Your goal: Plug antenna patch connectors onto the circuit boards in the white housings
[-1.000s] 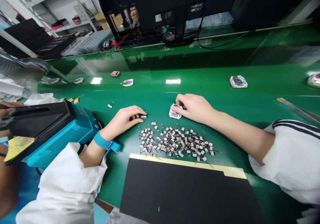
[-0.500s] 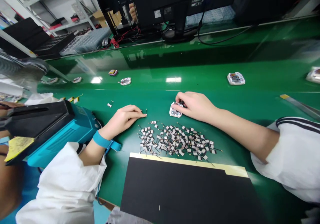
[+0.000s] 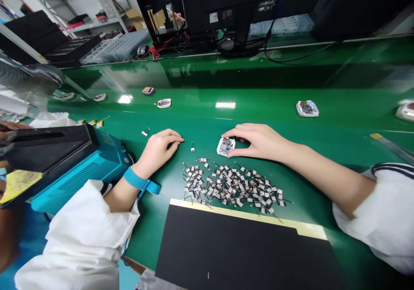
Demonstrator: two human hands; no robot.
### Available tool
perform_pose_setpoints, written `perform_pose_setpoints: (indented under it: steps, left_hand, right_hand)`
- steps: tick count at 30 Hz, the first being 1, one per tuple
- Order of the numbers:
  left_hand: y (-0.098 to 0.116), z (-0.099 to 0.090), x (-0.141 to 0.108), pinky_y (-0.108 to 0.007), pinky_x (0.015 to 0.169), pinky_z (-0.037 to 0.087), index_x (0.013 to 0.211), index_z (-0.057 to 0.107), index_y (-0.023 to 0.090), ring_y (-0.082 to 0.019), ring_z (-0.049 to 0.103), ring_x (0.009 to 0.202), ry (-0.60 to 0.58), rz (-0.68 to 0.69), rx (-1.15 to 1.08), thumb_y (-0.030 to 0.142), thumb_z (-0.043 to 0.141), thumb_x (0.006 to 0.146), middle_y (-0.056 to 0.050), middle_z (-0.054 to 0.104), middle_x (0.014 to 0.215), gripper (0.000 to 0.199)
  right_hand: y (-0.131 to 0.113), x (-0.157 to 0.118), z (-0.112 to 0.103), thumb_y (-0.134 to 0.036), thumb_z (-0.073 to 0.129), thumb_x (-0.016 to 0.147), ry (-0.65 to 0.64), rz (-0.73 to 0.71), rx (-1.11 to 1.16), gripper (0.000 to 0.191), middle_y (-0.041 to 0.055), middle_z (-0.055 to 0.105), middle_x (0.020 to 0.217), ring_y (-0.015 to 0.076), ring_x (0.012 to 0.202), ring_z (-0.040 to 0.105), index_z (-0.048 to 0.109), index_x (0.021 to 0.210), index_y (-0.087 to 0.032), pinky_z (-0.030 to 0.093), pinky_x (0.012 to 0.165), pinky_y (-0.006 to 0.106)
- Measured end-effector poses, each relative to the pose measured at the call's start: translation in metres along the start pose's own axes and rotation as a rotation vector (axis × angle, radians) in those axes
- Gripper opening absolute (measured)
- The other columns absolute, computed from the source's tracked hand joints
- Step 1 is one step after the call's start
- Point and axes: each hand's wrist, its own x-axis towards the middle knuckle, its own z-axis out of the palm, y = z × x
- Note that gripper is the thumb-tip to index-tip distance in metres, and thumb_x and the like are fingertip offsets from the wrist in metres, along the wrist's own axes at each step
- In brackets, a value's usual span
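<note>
My left hand (image 3: 160, 148) is closed in a pinch over the green mat, with a tiny dark tip showing at the fingertips that is too small to name. Just right of those fingertips, a small module with a short black lead (image 3: 193, 149) lies by itself. My right hand (image 3: 254, 140) grips a white device housing (image 3: 225, 147) by its edges, fingers at the top and thumb at the lower right. The circuit board inside the housing faces up. Nearer to me, a pile of small silver modules with black leads (image 3: 233, 184) spreads across the mat.
A black board with a yellow edge (image 3: 246, 247) lies in front. The teal and black machine (image 3: 80, 165) stands at left, with part of another person beyond it. More housings (image 3: 307, 108) sit along the green bench. Behind are a monitor (image 3: 239, 5) and tweezers-like metal strip (image 3: 393, 148) at right.
My left hand has drawn away from the small module, which now lies apart from it. My right thumb has slid off the housing's board to its lower edge. The camera view has shifted slightly.
</note>
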Motion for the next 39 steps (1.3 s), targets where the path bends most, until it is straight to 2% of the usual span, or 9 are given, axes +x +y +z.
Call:
perform_pose_setpoints:
  steps: [5, 13, 18, 21, 27, 30, 33, 36, 39]
  left_hand:
    - [0.005, -0.003, -0.002, -0.030, 0.076, 0.046, 0.098, 0.060, 0.011, -0.018, 0.056, 0.086, -0.048, 0.068, 0.161, 0.019, 0.043, 0.084, -0.006, 0.058, 0.097, 0.023]
    - [0.003, -0.001, -0.001, -0.029, 0.071, 0.048, 0.087, 0.062, 0.013, -0.017, 0.059, 0.078, -0.018, 0.039, 0.091, 0.019, 0.049, 0.082, -0.004, 0.063, 0.087, 0.015]
    - [0.009, 0.010, 0.011, -0.022, 0.071, 0.048, 0.098, 0.060, 0.015, -0.012, 0.059, 0.075, 0.081, -0.074, -0.220, 0.021, 0.052, 0.080, -0.003, 0.062, 0.087, 0.020]
    - [0.015, 0.013, 0.014, -0.021, 0.071, 0.048, 0.103, 0.059, 0.016, -0.011, 0.059, 0.074, -0.018, -0.058, -0.319, 0.018, 0.053, 0.079, -0.002, 0.061, 0.085, 0.025]
    - [0.027, 0.009, 0.009, -0.018, 0.069, 0.051, 0.103, 0.057, 0.015, -0.011, 0.060, 0.076, -0.337, -0.010, -0.677, 0.020, 0.055, 0.078, -0.004, 0.061, 0.088, 0.025]
    - [0.033, 0.009, 0.013, -0.019, 0.071, 0.051, 0.094, 0.061, 0.013, -0.012, 0.060, 0.079, -0.190, -0.046, -0.694, 0.021, 0.054, 0.079, -0.005, 0.060, 0.090, 0.018]
    - [0.041, 0.012, 0.021, -0.018, 0.069, 0.049, 0.086, 0.064, 0.014, -0.011, 0.058, 0.078, -0.021, 0.019, -0.477, 0.017, 0.053, 0.079, -0.003, 0.061, 0.086, 0.013]
    - [0.046, 0.019, 0.028, -0.020, 0.067, 0.046, 0.085, 0.064, 0.015, -0.011, 0.056, 0.075, -0.008, 0.116, -0.295, 0.015, 0.052, 0.079, -0.002, 0.061, 0.084, 0.014]
    - [0.049, 0.024, 0.033, -0.020, 0.067, 0.045, 0.087, 0.063, 0.014, -0.011, 0.057, 0.075, -0.012, 0.163, -0.196, 0.015, 0.048, 0.082, -0.003, 0.061, 0.085, 0.016]
  right_hand:
    - [-0.014, 0.008, 0.003, -0.066, 0.053, 0.066, 0.033, 0.251, -0.101, 0.053, 0.0011, 0.057, 0.071, 0.0156, 0.064, 0.051, 0.050, 0.087, -0.017, 0.025, 0.050, 0.021]
    - [-0.015, 0.014, 0.010, -0.048, 0.047, 0.080, 0.075, 0.411, 0.058, 0.033, -0.0023, 0.056, 0.062, 0.0122, 0.058, 0.048, 0.052, 0.068, -0.018, 0.025, 0.052, 0.021]
    - [-0.011, 0.010, 0.002, -0.048, 0.053, 0.077, 0.010, 0.323, 0.239, 0.039, -0.0018, 0.057, 0.074, 0.0114, 0.062, 0.048, 0.049, 0.103, -0.020, 0.030, 0.055, 0.021]
    - [-0.007, 0.006, -0.002, -0.048, 0.062, 0.068, -0.070, 0.199, 0.276, 0.054, -0.0014, 0.055, 0.080, 0.0104, 0.063, 0.047, 0.048, 0.112, -0.021, 0.033, 0.057, 0.020]
    - [-0.008, 0.009, 0.003, -0.047, 0.066, 0.065, -0.019, 0.253, 0.204, 0.040, -0.0031, 0.054, 0.072, 0.0093, 0.064, 0.048, 0.058, 0.097, -0.023, 0.030, 0.055, 0.020]
    - [-0.012, 0.014, 0.005, -0.051, 0.061, 0.068, -0.003, 0.273, 0.217, 0.039, -0.0037, 0.056, 0.071, 0.0092, 0.062, 0.049, 0.058, 0.097, -0.024, 0.030, 0.055, 0.020]
    - [-0.014, 0.017, 0.006, -0.042, 0.047, 0.080, 0.045, 0.334, 0.242, 0.025, -0.0034, 0.058, 0.071, 0.0087, 0.059, 0.048, 0.060, 0.088, -0.023, 0.029, 0.054, 0.020]
    - [-0.012, 0.016, 0.006, -0.029, 0.043, 0.081, 0.097, 0.330, 0.284, 0.020, -0.0024, 0.059, 0.072, 0.0082, 0.058, 0.048, 0.057, 0.092, -0.019, 0.031, 0.055, 0.020]
    - [-0.008, 0.011, 0.004, -0.032, 0.046, 0.081, 0.062, 0.199, 0.344, 0.028, -0.0025, 0.057, 0.075, 0.0070, 0.057, 0.047, 0.053, 0.105, -0.020, 0.033, 0.057, 0.019]
